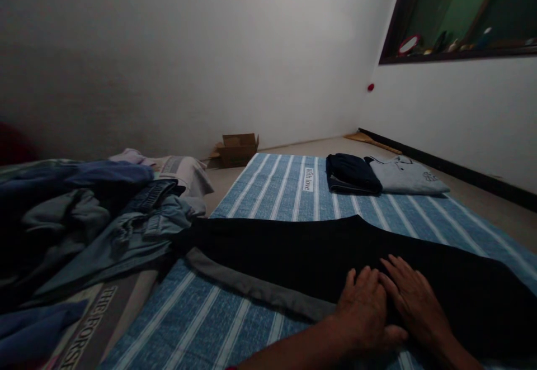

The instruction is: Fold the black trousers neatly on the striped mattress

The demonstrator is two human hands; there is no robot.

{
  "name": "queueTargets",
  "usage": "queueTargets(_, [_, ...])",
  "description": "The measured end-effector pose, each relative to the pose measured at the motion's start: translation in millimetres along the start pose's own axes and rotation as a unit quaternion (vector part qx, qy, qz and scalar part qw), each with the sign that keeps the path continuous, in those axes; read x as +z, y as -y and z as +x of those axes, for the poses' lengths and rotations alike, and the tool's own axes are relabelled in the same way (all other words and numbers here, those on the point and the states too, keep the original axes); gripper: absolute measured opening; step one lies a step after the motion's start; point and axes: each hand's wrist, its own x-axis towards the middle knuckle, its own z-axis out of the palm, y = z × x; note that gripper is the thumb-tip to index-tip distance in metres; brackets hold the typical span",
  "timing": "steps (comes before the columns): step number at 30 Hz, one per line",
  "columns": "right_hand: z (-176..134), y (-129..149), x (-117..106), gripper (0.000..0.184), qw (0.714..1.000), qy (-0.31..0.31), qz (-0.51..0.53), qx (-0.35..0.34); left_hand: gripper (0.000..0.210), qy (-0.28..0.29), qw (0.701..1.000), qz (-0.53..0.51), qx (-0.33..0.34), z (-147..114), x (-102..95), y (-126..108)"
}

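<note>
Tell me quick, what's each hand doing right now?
Left hand: open, flat on the black garment, holding nothing.
Right hand: open, flat on the same garment beside the left, holding nothing.

I see a heap of blue clothes (84, 219) at left, a cardboard box (238, 149) by the wall, and folded dark (351, 173) and grey garments (409, 176) on the striped mat (272, 191).

Both hands lie flat, palms down, side by side at the lower edge of the view. The left hand (364, 308) has its fingers together and pointing forward, thumb spread out toward the right. The right hand (413, 297) angles slightly inward, fingers extended and touching the left hand's fingers. Both forearms are bare.
</note>
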Motion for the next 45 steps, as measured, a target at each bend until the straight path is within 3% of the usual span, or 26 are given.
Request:
queueTargets(6, [10,15,-12,0.052,0.996,-0.015,0.020,0.087,0.072,-0.047,0.997,0.048,-0.038,-19,-22.1,13])
queueTargets(10, [12,22,-20,0.056,0.995,-0.023,0.024,0.096,0.073,-0.075,0.982,0.134,-0.114,-32,-36.5,36])
queueTargets(14, [13,22,-21,0.055,0.995,-0.020,0.026,0.099,0.076,-0.077,0.966,0.180,-0.169,-44,-37.1,58])
queueTargets(21, [17,16,-19,0.053,0.995,0.017,0.038,0.096,0.075,-0.085,0.964,0.194,-0.158,-51,-32.0,69])
queueTargets(40, [23,32,-40,0.045,0.992,-0.020,0.049,0.111,0.066,-0.110,0.953,0.252,-0.130,-45,-30.2,80])
queueTargets(45, [29,48,-53,0.044,0.992,-0.026,0.067,0.101,0.064,-0.118,0.948,0.266,-0.127,-45,-28.2,84])
